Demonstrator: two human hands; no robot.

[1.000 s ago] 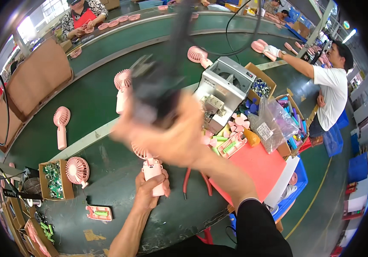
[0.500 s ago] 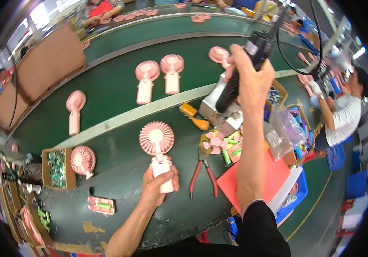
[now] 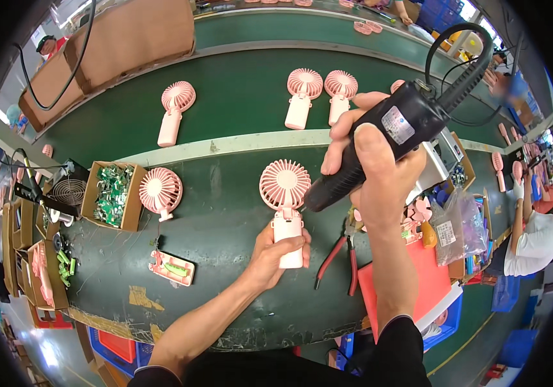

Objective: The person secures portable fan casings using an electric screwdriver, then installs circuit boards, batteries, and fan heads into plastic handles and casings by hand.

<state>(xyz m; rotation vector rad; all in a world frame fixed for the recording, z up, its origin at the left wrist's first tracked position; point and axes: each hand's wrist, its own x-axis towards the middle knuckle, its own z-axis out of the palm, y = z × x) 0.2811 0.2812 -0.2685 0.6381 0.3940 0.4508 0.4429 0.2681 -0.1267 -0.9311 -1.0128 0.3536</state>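
Note:
My left hand [image 3: 265,259] is wrapped round the handle of a pink handheld fan [image 3: 285,186], its round slatted head pointing away from me. A black corded electric screwdriver [image 3: 347,175] is gripped in my right hand [image 3: 383,171], slanting down to the left. Its tip is beside the neck of the fan, just under the head; whether the two touch I cannot tell. Red-handled pliers [image 3: 352,264] lie right of the fan. Further left on the bench are another pink fan head [image 3: 160,191] and an opened pink handle shell [image 3: 173,267] with a green cell inside.
Several pink fans, one of them this fan [image 3: 170,119], lie on the green conveyor [image 3: 238,97] beyond a pale rail. A box of green circuit boards [image 3: 114,195] stands at left. On the right are a red sheet [image 3: 412,277], plastic bags [image 3: 454,232] and a co-worker [image 3: 531,242].
The screwdriver has come down and left, from high on the right to close beside the fan's neck. My left hand still holds the fan. The whole view has shifted, so the bench appears further right.

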